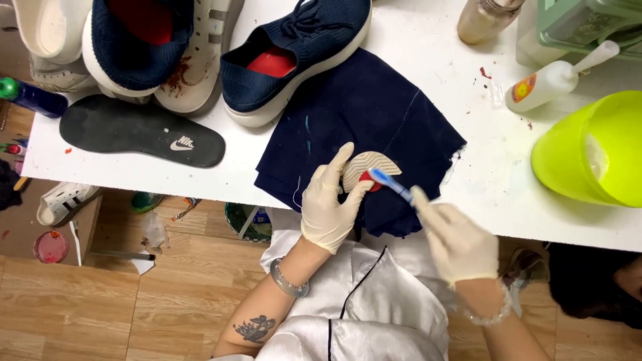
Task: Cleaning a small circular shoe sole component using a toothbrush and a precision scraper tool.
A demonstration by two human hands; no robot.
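Gloved left hand is pinching a sole piece on navy cloth at table edge. Right hand, fingers closed round a brush, is working its red patch. Probably best w/ short, light strokes, piece pinned flat.

Two navy knit shoes with red insoles stand along the far edge of the white table, beside one pale shoe sole and one loose black insole toward the left corner. One navy cloth lies at the near edge, carrying one small sole piece. Toward the right corner sit one white squeeze bottle, one brown bottle and one lime-green bowl; two gloved hands and one blue brush are there too.
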